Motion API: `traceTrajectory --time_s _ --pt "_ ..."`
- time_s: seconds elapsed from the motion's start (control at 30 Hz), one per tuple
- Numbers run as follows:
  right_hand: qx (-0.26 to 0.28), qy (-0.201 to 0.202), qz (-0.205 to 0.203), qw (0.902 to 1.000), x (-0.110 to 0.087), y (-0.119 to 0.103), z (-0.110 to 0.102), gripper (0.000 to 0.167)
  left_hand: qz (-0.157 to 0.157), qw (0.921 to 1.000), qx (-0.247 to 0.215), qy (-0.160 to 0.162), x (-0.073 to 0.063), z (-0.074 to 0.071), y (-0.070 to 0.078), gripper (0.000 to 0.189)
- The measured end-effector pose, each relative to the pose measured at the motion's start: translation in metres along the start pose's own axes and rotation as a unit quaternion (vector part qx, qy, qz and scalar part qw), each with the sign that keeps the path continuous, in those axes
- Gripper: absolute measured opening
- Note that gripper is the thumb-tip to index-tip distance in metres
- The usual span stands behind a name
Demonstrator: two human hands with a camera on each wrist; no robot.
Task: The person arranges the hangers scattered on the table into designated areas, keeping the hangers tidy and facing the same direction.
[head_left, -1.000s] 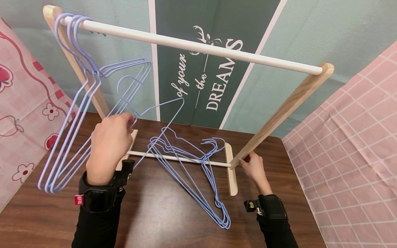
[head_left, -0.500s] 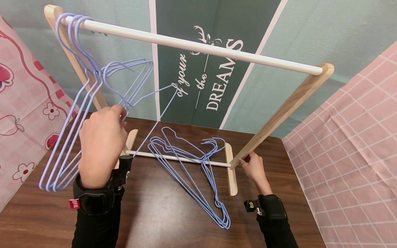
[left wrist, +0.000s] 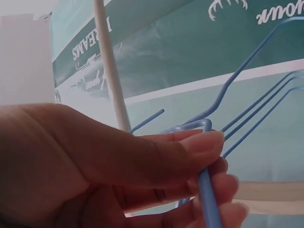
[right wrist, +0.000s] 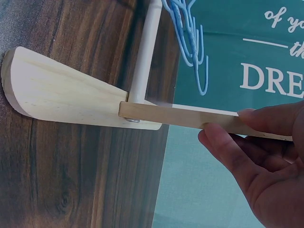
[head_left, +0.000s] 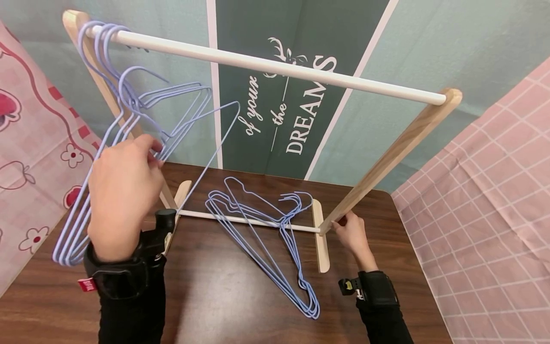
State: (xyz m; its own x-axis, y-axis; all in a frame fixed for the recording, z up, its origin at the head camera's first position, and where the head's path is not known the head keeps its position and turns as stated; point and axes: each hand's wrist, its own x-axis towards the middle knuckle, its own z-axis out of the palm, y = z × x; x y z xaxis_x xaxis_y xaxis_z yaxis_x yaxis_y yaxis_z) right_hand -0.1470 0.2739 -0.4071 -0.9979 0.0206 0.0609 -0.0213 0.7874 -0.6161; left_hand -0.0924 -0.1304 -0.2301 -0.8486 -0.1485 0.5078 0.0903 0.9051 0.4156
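Note:
My left hand (head_left: 126,191) pinches a lavender-blue wire hanger (left wrist: 209,194) near its neck. The hanger's open hook points up, a little below the white top rail (head_left: 275,69) and apart from it. Beside it, three similar hangers (head_left: 199,86) hang by their hooks at the rail's left end, partly hidden behind the hand. My right hand (head_left: 352,232) grips the low part of the rack's right wooden upright (head_left: 391,157) between thumb and fingers, as the right wrist view confirms.
A pile of several blue hangers (head_left: 296,255) lies across the rack's white lower bar (head_left: 249,220). Wooden feet, such as the right foot (head_left: 321,248), stand on the dark wood table (head_left: 215,286). Printed curtains enclose the back and both sides.
My left hand has moved left and a little up with the hanger, bringing its hook nearer the rail and the hanging hangers. My right hand stays in place on the upright.

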Motion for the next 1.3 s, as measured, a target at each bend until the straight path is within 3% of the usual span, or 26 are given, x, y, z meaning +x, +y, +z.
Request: traceTrajectory --time_s 0.23,0.47,0.6,0.97,1.3 --pt "0.001 0.0 0.0 1.0 0.0 0.0 0.0 0.028 -0.005 0.9999 0.003 0.014 0.002 -0.005 -0.005 0.019" --pt "0.002 -0.002 0.001 1.0 -0.001 0.0 -0.001 0.028 0.001 0.9991 0.013 0.041 0.009 0.002 -0.034 0.017" --pt "0.004 0.0 0.002 1.0 -0.001 0.0 -0.001 0.027 0.001 0.9989 0.011 0.046 0.013 0.003 -0.043 0.02" --pt "0.001 0.003 -0.001 1.0 -0.001 0.001 0.0 0.027 -0.001 0.9982 0.014 0.058 0.02 -0.002 -0.048 0.021" --pt "0.001 0.008 -0.008 0.9999 0.0 0.002 0.001 0.027 -0.013 0.9985 0.013 0.052 0.031 -0.005 -0.042 0.023"
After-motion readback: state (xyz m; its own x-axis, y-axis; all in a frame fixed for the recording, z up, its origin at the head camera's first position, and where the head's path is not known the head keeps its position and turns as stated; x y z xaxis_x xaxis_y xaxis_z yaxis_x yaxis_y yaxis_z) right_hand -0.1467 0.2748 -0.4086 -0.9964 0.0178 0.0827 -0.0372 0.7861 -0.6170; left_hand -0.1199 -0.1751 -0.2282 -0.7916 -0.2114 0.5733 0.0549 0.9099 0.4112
